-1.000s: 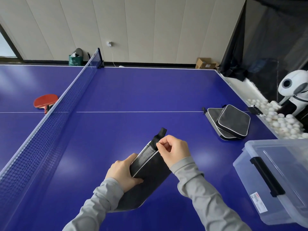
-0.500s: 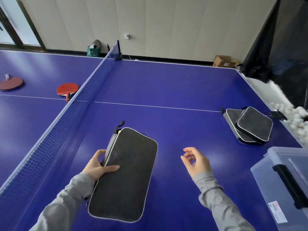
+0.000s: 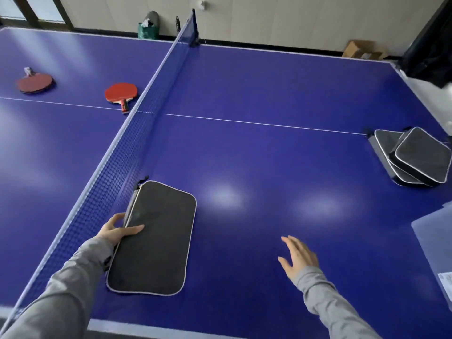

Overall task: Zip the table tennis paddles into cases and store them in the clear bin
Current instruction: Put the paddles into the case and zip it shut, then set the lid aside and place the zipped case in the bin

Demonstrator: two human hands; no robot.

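A black zipped paddle case with a white trim lies flat on the blue table beside the net. My left hand grips its left edge, thumb on top. My right hand hovers over bare table to the right, fingers straight, holding nothing. Two more black cases are stacked at the far right. Beyond the net lie a red paddle and a darker red paddle. A corner of the clear bin shows at the right edge.
The net runs diagonally from the near left to the far middle. A green bag and a cardboard box sit on the floor by the far wall. Black netting hangs at the far right.
My right hand let go of the zipper pull and moved off to the right. The case went from tilted on edge to flat on the table. The view swung left.
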